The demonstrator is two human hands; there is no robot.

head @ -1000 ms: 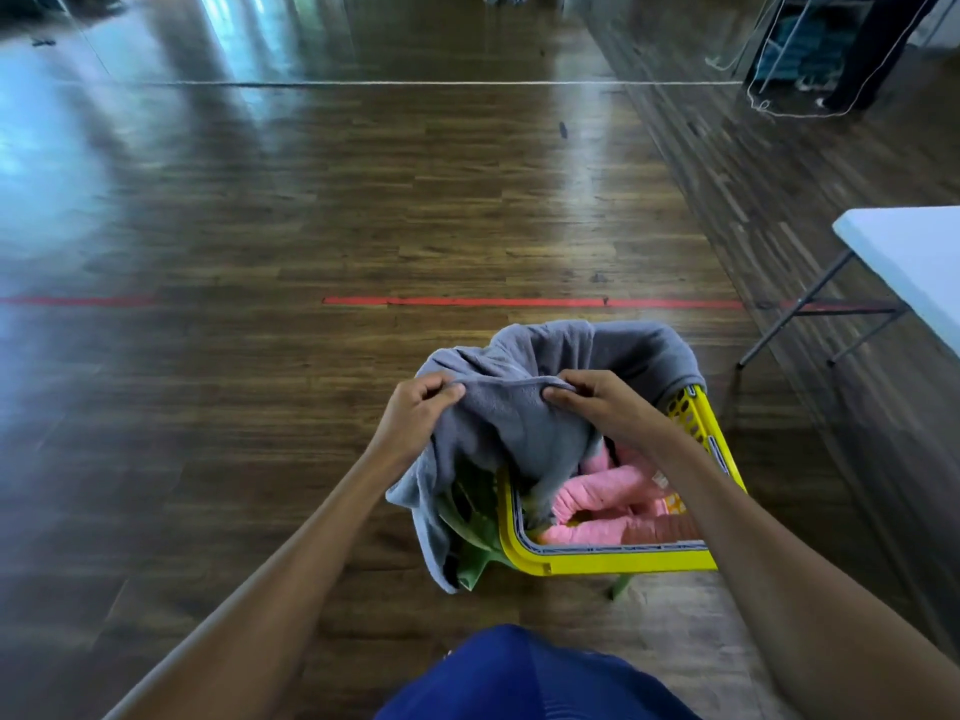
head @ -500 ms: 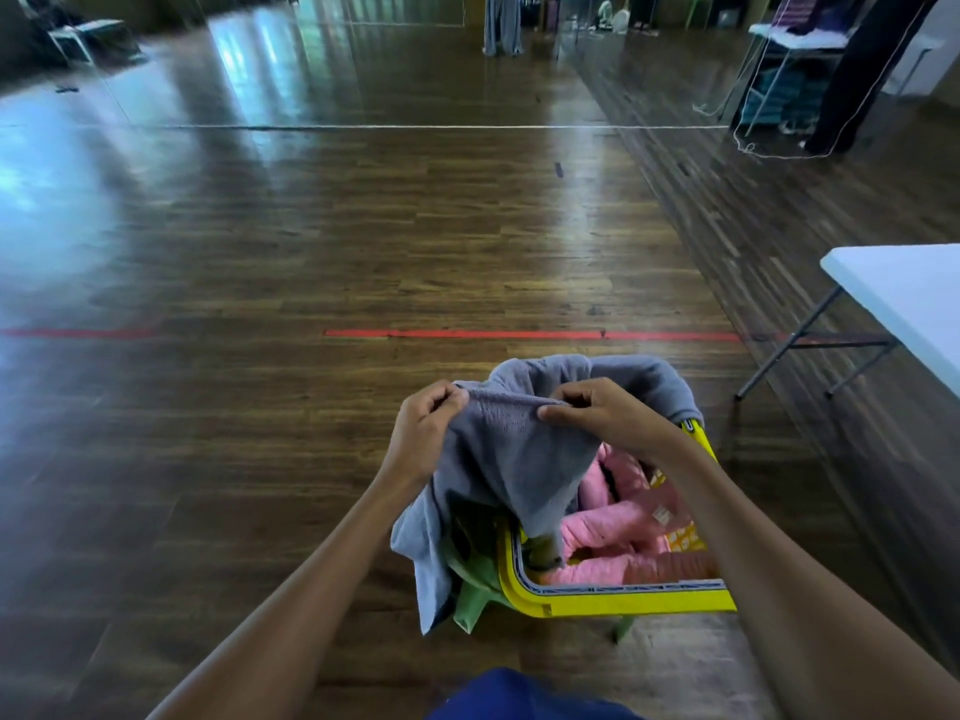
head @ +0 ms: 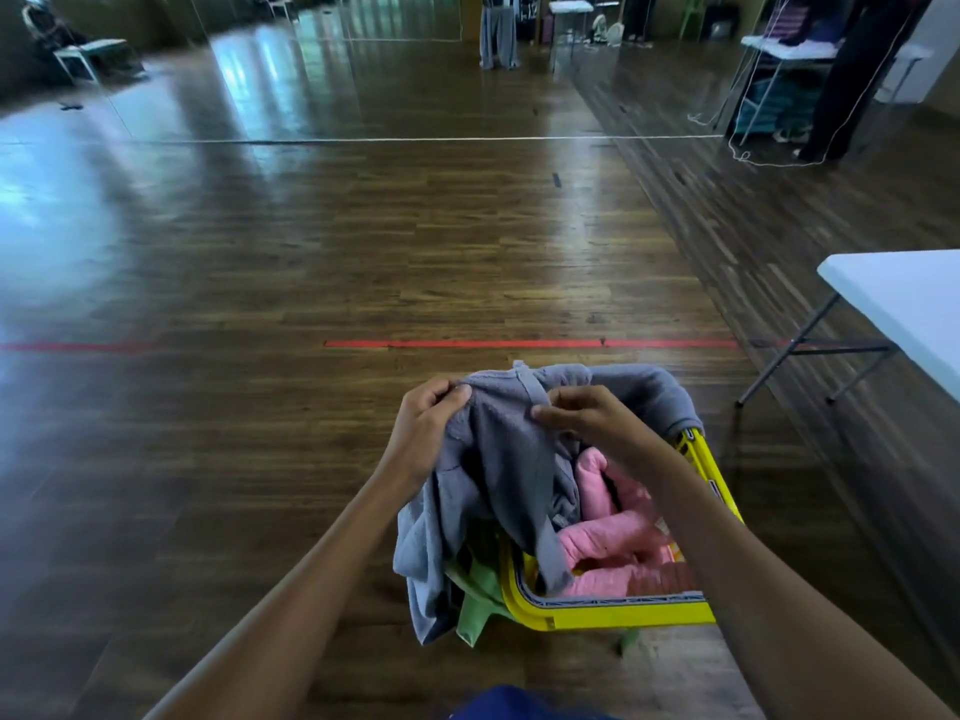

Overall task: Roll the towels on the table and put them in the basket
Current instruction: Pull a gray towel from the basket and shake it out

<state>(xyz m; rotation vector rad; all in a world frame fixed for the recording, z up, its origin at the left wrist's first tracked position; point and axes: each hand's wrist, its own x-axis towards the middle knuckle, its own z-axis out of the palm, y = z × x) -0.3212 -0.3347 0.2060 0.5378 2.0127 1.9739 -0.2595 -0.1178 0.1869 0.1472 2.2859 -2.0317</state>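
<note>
A yellow basket (head: pixel 613 613) stands on the wooden floor right in front of me. A grey towel (head: pixel 498 470) is lifted above it, its lower part draped over the basket's left rim and its far end lying over the back rim. My left hand (head: pixel 426 423) pinches the towel's upper edge at the left. My right hand (head: pixel 582 415) pinches the same edge a little to the right. Pink towels (head: pixel 613 537) lie bunched inside the basket. A green towel (head: pixel 475 608) hangs out over the near left corner.
A white folding table (head: pixel 904 304) stands at the right, its metal legs reaching toward the basket. A red tape line (head: pixel 519 344) crosses the floor just beyond the basket. Far off are a chair at the left and racks with a standing person at the right.
Both hands have raised the grey towel's edge higher out of the basket and gathered it closer together. The camera has tilted up, showing more of the room.
</note>
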